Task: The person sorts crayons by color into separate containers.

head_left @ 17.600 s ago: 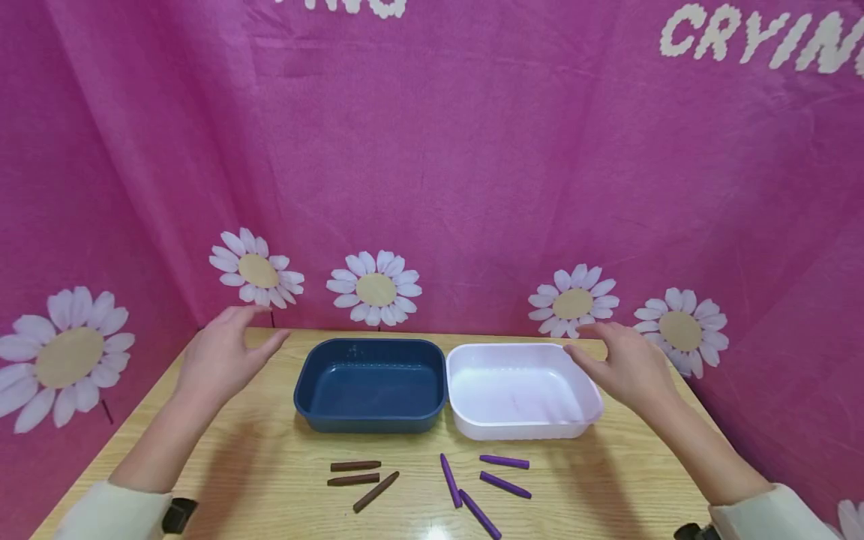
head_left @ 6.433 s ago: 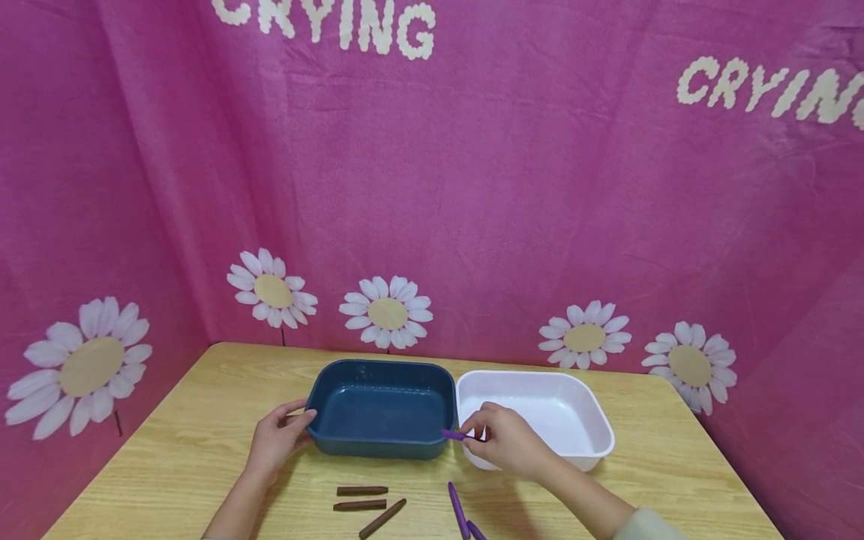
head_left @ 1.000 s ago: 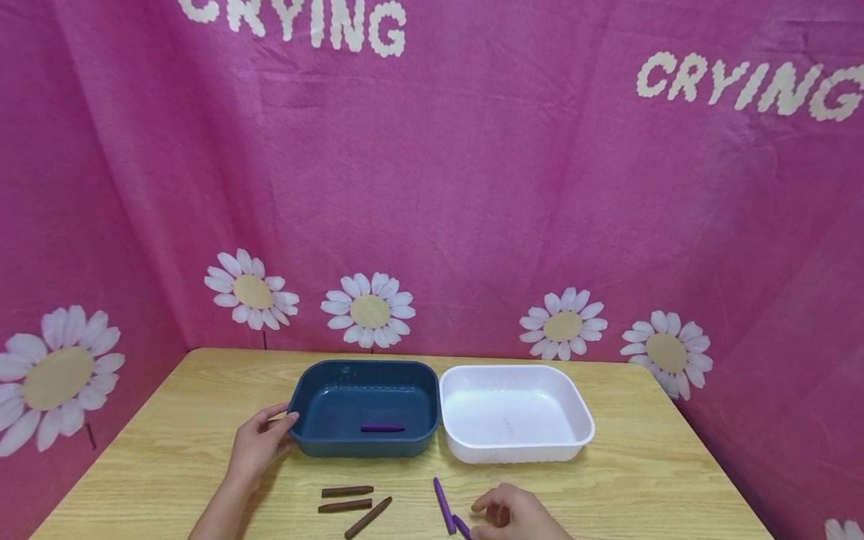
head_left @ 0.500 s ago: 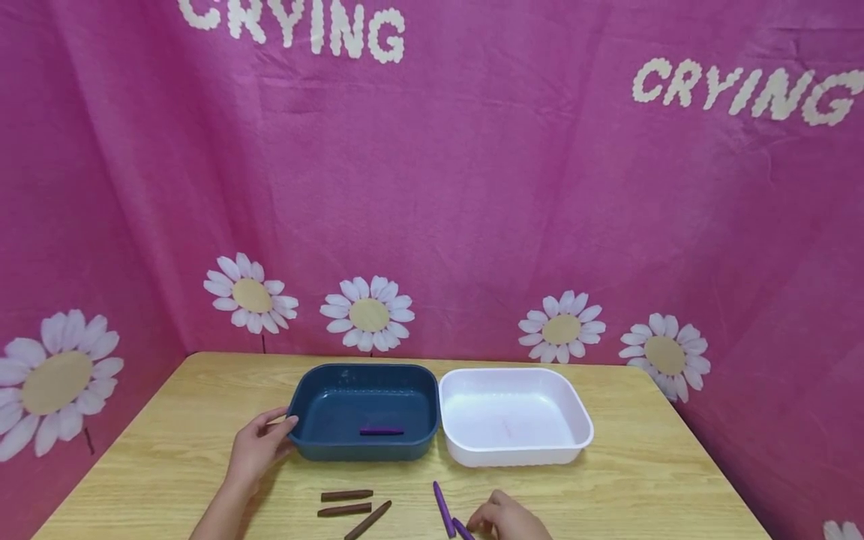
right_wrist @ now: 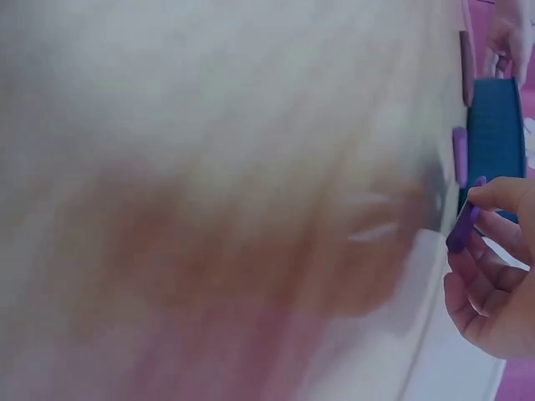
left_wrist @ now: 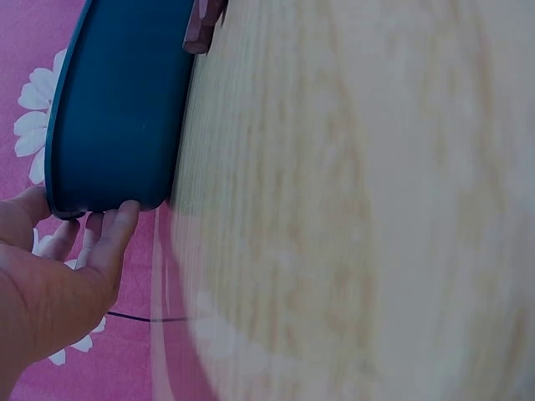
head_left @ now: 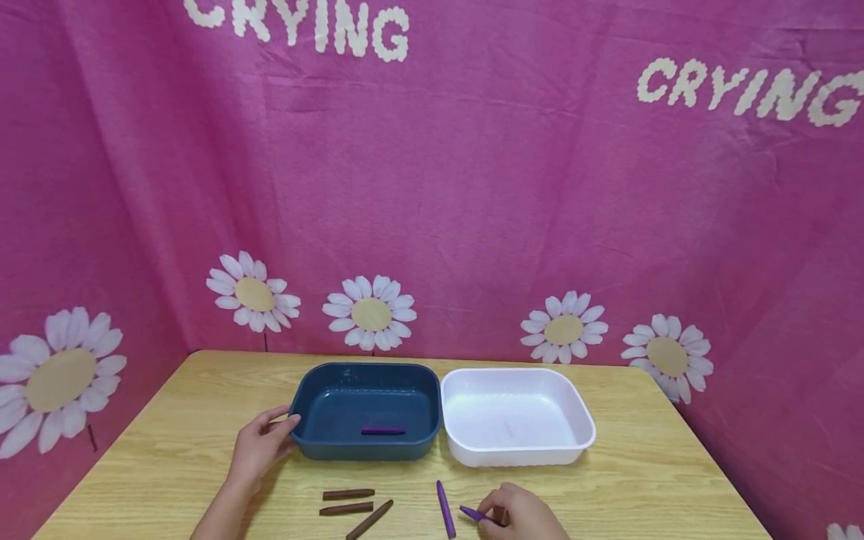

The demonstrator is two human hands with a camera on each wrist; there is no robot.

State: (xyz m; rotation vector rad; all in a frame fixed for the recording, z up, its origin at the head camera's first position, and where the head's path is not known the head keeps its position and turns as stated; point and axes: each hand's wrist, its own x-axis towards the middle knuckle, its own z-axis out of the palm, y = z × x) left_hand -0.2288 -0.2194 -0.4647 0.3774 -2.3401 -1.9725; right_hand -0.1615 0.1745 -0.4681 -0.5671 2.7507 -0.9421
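My left hand (head_left: 259, 448) holds the left end of a dark blue tray (head_left: 367, 451); in the left wrist view the thumb is at its rim and the fingers lie against the outer wall. A purple crayon (head_left: 383, 431) lies inside that tray. Between thumb and fingers, my right hand (head_left: 523, 514) pinches another purple crayon (right_wrist: 465, 219), just above the table's front part. To its left a purple crayon (head_left: 445, 510) rests on the wood. Several brown crayons, among them a slanted brown crayon (head_left: 370, 520), lie in front of the blue tray.
A white tray (head_left: 520, 456) stands right beside the blue one, with nothing visible inside. Both are on a light wooden table (head_left: 648, 465). Behind and at the sides hangs a pink curtain (head_left: 432, 187) with printed daisies.
Since the first frame, purple crayons have left the table and one lies in the blue tray. Within the last second, my right hand has picked up another; my left hand has stayed put.
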